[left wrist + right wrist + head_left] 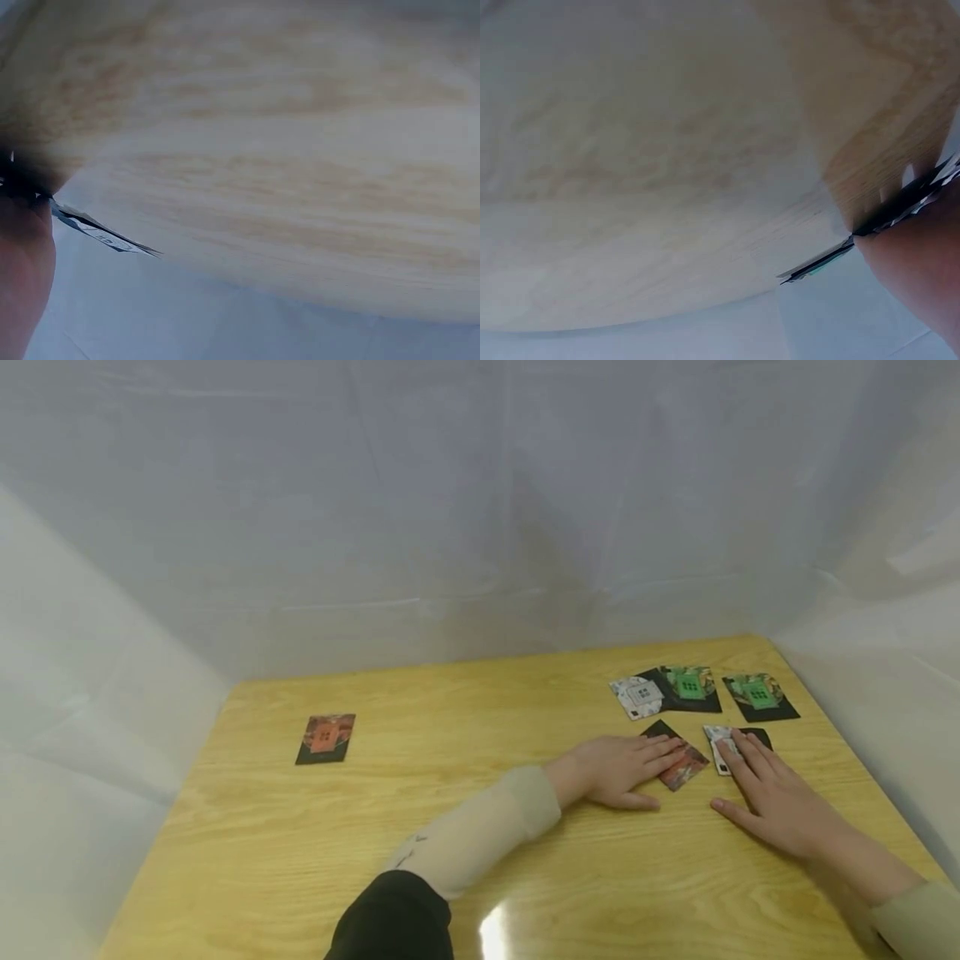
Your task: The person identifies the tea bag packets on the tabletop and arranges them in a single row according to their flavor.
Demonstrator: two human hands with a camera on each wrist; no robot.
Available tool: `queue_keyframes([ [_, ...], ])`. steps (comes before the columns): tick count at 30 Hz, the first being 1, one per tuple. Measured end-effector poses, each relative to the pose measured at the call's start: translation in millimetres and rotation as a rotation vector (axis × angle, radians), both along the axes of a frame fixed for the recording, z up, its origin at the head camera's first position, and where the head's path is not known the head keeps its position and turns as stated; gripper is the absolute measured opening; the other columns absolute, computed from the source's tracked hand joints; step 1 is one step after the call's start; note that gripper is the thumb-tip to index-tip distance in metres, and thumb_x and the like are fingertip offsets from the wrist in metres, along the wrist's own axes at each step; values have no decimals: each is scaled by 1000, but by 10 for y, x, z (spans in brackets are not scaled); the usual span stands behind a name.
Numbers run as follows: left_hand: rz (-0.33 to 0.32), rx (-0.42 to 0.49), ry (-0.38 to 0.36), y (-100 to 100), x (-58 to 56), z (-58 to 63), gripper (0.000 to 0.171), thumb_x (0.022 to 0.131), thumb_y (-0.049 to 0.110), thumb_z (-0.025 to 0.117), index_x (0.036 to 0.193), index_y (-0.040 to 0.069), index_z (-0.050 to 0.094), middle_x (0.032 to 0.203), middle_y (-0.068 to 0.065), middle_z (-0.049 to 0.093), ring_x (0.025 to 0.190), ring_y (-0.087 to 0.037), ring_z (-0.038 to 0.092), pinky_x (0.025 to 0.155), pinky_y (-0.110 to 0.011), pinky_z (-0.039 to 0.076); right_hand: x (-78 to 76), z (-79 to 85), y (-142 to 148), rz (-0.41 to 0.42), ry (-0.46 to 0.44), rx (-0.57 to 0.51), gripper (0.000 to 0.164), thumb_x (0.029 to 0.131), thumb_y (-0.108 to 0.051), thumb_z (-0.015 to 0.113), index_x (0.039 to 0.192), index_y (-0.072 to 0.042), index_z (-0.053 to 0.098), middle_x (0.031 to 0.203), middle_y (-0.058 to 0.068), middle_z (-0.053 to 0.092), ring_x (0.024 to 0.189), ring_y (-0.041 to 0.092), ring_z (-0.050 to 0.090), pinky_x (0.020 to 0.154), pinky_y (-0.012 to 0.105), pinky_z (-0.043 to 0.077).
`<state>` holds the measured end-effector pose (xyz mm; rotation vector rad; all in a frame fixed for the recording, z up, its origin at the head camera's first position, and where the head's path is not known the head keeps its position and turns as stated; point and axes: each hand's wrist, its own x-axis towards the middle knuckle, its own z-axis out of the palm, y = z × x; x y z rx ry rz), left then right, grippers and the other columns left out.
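Observation:
My left hand (626, 768) lies flat with its fingertips on a small flat black-and-red packet (686, 768), which sits turned at an angle on the table. Beside it, my right hand (783, 806) rests straight fingers on a black-and-white packet (718, 764) and covers part of it. Just behind the hands are another black-and-white packet (643, 695) and a black-and-green one (690, 685), overlapping or touching. A second black-and-green packet (761, 696) lies farther right. In the wrist views, part of the left hand (22, 277) and right hand (922, 270) shows beside thin packet edges.
A lone black-and-red packet (326, 738) lies at the left of the wooden table (450, 718). White sheeting (337, 527) hangs behind the table and along both sides. My left forearm (472, 831) crosses the front middle of the tabletop.

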<state>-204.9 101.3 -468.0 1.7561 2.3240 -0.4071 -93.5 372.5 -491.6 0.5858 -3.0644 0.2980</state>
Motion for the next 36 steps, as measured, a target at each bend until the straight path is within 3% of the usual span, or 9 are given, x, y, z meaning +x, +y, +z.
queue_keyframes([
  [10, 54, 20, -43, -113, 85, -32, 86, 109, 68, 27, 172, 19, -5, 181, 0, -5, 168, -15, 3, 136, -25, 10, 6, -5, 11, -1, 3, -10, 91, 107, -44, 61, 171, -4, 11, 175, 31, 14, 164, 49, 8, 128, 25, -24],
  [15, 51, 34, -47, -200, 104, -56, 86, 110, 68, 28, 172, 17, -3, 181, -2, -4, 168, -17, 5, 136, -26, 10, 12, -22, 14, -4, -5, -11, 91, 107, -45, 61, 171, -4, 11, 175, 30, 13, 164, 49, 9, 127, 25, -25],
  [26, 83, 70, -63, -542, 44, -49, 86, 111, 63, 35, 172, 13, 1, 181, -7, -2, 168, -21, 6, 137, -29, 10, -5, -39, 27, 29, 44, 10, 93, 106, -44, 62, 171, -4, 9, 175, 31, 13, 165, 46, 4, 126, 23, -25],
  [36, 158, 106, -92, -848, -1, -35, 86, 111, 62, 35, 172, 11, 4, 181, -8, 1, 168, -21, 7, 137, -30, 12, 6, -10, 13, 17, 3, 8, 93, 107, -44, 61, 171, -4, 7, 175, 31, 11, 166, 46, 2, 129, 28, -25],
])
